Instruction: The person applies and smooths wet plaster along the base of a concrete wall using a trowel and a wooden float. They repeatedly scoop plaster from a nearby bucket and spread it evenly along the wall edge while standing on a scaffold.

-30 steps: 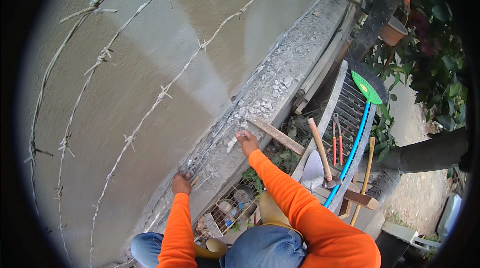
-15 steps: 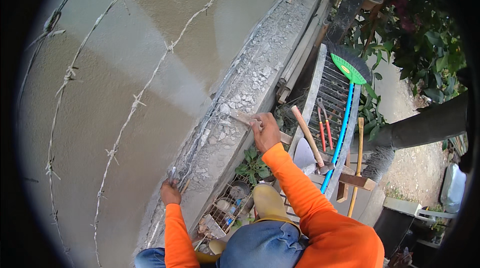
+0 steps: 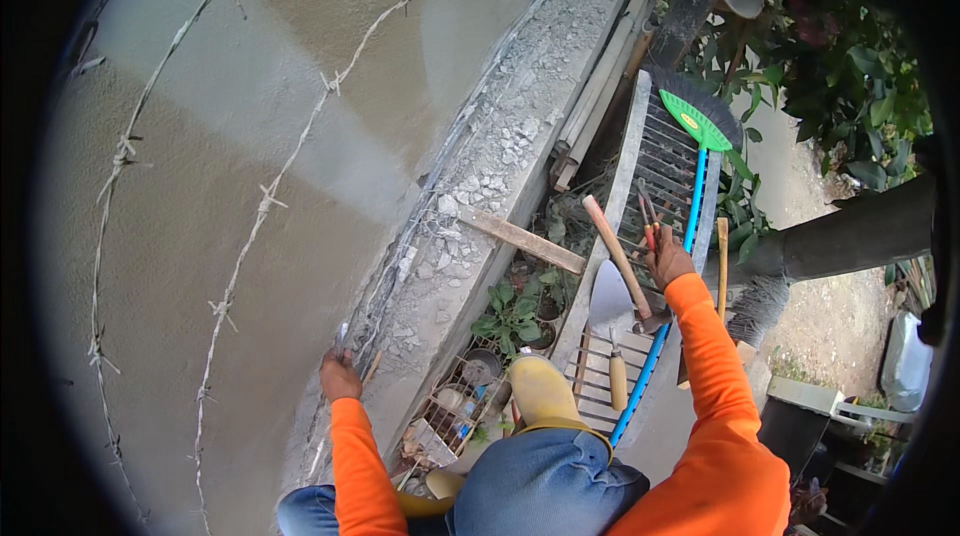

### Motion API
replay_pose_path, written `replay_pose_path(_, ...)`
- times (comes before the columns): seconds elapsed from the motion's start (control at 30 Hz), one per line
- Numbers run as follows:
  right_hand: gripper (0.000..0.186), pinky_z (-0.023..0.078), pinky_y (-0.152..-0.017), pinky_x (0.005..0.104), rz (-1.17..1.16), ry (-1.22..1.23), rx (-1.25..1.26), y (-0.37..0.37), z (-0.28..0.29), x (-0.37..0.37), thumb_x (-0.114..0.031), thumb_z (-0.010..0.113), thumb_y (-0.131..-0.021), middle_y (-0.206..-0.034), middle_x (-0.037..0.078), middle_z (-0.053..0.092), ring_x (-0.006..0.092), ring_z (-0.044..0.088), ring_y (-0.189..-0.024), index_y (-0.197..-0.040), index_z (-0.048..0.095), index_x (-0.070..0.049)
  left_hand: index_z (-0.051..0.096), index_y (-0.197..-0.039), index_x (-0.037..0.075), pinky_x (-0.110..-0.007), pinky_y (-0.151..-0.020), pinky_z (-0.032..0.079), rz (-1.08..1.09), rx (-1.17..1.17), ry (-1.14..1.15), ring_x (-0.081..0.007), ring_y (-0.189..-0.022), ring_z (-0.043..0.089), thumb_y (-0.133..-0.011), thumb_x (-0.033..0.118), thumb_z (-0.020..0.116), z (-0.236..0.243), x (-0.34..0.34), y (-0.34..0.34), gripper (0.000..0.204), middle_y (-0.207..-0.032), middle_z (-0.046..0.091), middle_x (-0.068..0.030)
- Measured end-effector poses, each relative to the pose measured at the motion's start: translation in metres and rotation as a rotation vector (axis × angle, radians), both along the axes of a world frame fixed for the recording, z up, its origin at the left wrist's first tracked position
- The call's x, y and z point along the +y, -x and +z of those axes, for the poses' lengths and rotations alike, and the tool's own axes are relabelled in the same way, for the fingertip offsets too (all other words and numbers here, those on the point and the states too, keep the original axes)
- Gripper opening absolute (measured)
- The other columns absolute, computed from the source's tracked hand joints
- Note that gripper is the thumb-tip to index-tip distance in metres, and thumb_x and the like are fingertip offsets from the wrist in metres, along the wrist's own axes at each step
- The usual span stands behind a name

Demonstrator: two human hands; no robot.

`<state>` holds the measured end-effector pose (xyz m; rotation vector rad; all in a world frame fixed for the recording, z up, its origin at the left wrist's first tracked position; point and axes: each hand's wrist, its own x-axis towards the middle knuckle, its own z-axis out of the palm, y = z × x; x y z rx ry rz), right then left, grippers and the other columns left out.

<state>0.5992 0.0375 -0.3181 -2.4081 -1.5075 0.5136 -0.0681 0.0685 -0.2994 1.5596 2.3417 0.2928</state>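
Okay, my right hand point(image 3: 670, 262) is at 3 o'clock, fingers on the red-handled metal pliers point(image 3: 650, 230) lying on the grey slatted metal grate point(image 3: 628, 151); can't tell if that grip is closed. My left hand point(image 3: 340, 376) is between 7 and 8 o'clock, beside the rubble-strewn grey concrete ledge point(image 3: 425, 338), fingers curled together around a small, slim, pale-tipped object point(image 3: 342, 333), mostly hidden. Off my right hand: wooden-handled hammer point(image 3: 616, 254) at 9, pointed grey metal trowel point(image 3: 609, 298) at 8, green-headed, blue-poled broom point(image 3: 693, 121) at 12.
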Motion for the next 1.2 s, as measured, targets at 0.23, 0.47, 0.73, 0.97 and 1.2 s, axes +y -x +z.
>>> replay_pose_path(0.23, 0.026, 0.042, -0.040, 0.0265, -0.215, -0.342, 0.934, 0.081, 0.063, 0.008, -0.031, 0.055, -0.102, -0.069, 0.003, 0.054, 0.0111, 0.051, -0.046, -0.104, 0.047, -0.007, 0.066, -0.110, -0.004, -0.049, -0.086, 0.050, 0.009, 0.027, 0.049, -0.0465, -0.101, 0.064, -0.092, 0.022, 0.068, 0.002, 0.003, -0.001, 0.032, -0.105, 0.068, -0.0288)
replay_pose_path(0.47, 0.031, 0.055, -0.074, 0.0377, -0.056, 0.110, 1.213, 0.305, -0.003, 0.043, -0.033, 0.056, -0.102, -0.100, 0.007, 0.057, 0.0202, 0.061, -0.084, -0.122, 0.048, -0.011, 0.067, -0.108, -0.003, -0.051, -0.084, 0.050, -0.003, -0.019, -0.057, -0.0475, -0.100, 0.064, -0.091, 0.021, 0.068, 0.003, 0.004, 0.000, 0.028, -0.104, 0.068, -0.0289)
replay_pose_path(0.73, 0.043, 0.045, -0.091, 0.0497, 0.064, -0.295, 0.820, 0.374, -0.077, 0.062, -0.036, 0.059, -0.098, -0.112, 0.028, 0.057, 0.0484, 0.055, -0.104, -0.128, 0.048, -0.006, 0.067, -0.105, -0.003, -0.052, -0.083, 0.050, 0.033, 0.067, 0.010, -0.0486, -0.100, 0.063, -0.092, 0.021, 0.068, 0.021, 0.002, -0.013, 0.028, -0.103, 0.068, -0.0286)
replay_pose_path(0.97, 0.047, 0.045, -0.098, 0.0476, -0.043, -0.165, 0.724, 0.384, -0.076, 0.061, -0.027, 0.062, -0.097, -0.122, 0.026, 0.055, 0.0449, 0.055, -0.113, -0.139, 0.048, -0.011, 0.067, -0.105, -0.002, -0.052, -0.083, 0.049, 0.004, 0.080, 0.007, -0.0485, -0.100, 0.063, -0.091, 0.021, 0.068, 0.020, 0.004, -0.013, 0.027, -0.105, 0.067, -0.0294)
replay_pose_path(1.2, 0.046, 0.045, -0.096, 0.0477, 0.015, -0.295, 0.761, 0.387, -0.082, 0.067, -0.031, 0.061, -0.098, -0.121, 0.026, 0.056, 0.0453, 0.056, -0.111, -0.137, 0.050, -0.010, 0.067, -0.105, -0.002, -0.052, -0.082, 0.050, 0.039, 0.086, -0.004, -0.0486, -0.099, 0.063, -0.091, 0.019, 0.068, 0.014, 0.003, -0.009, 0.025, -0.104, 0.067, -0.0292)
